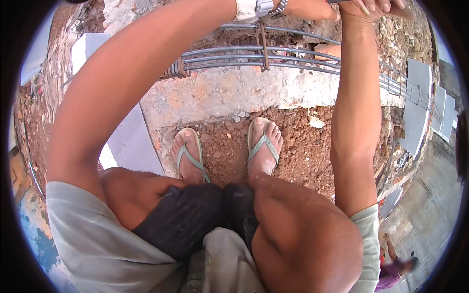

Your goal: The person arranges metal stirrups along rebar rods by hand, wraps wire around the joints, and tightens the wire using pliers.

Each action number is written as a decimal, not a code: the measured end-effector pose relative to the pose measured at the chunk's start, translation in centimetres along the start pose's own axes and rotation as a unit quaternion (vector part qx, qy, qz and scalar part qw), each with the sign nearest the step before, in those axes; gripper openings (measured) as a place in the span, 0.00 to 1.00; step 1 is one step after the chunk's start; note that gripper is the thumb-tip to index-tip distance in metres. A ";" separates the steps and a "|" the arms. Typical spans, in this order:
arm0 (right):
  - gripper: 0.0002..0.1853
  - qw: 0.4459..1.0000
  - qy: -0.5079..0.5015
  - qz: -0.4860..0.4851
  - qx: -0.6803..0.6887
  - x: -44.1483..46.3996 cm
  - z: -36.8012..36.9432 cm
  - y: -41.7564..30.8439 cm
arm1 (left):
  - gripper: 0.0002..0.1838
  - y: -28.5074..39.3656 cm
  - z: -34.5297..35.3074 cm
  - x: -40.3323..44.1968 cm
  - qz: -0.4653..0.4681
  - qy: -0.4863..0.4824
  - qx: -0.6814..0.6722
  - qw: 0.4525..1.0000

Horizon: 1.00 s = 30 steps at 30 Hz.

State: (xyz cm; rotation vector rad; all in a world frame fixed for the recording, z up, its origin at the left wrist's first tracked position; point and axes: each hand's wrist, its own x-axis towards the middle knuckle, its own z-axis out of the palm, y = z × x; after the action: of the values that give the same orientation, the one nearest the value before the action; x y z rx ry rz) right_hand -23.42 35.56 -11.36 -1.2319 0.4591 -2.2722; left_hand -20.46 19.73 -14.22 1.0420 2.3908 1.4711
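My left hand [310, 9], with a watch and a metal bracelet at its wrist, reaches across the top edge of the view. Most of its fingers are cut off there. Beside it, my right hand [371, 9] is closed with its fingers curled. A thin dark piece shows at the frame edge between the hands; what it is I cannot make out. Just below the hands, long steel reinforcing bars [293, 57] run across, bound by rusty stirrups [262, 46]. They lie over a rough concrete ledge [220, 95].
My feet in green flip-flops [266, 146] stand on loose reddish soil [303, 146]. Pale grey panels lie at left [129, 141] and right [417, 102]. Broken rubble [405, 34] is beyond the bars. Another person in purple [391, 276] is at the lower right.
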 end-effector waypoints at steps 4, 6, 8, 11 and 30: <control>0.30 0.878 0.370 0.016 -0.304 1.0 3.2 -1.0 | 0.18 1.3 0.4 0.3 -0.039 0.140 0.042 0.989; 0.30 0.785 0.472 -0.004 -0.400 2.0 4.3 -0.5 | 0.19 4.3 -0.1 -2.0 -0.043 0.175 0.044 0.983; 0.30 0.786 0.462 -0.030 -0.410 1.9 4.7 -0.1 | 0.22 5.0 -0.2 -3.2 -0.021 0.159 0.063 0.985; 0.31 0.895 0.314 -0.055 -0.311 0.2 5.1 0.4 | 0.26 3.1 -3.0 -1.6 0.001 -0.039 0.006 0.999; 0.07 0.786 0.595 -0.092 -0.142 -7.0 19.0 -2.8 | 0.11 10.8 2.3 -6.7 0.126 0.017 0.116 0.985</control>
State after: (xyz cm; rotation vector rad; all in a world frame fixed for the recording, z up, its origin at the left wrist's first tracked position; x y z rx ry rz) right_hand -4.90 40.91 -4.56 0.2884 1.1676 -2.9924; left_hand -9.19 20.26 -7.88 1.4286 2.5799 1.3103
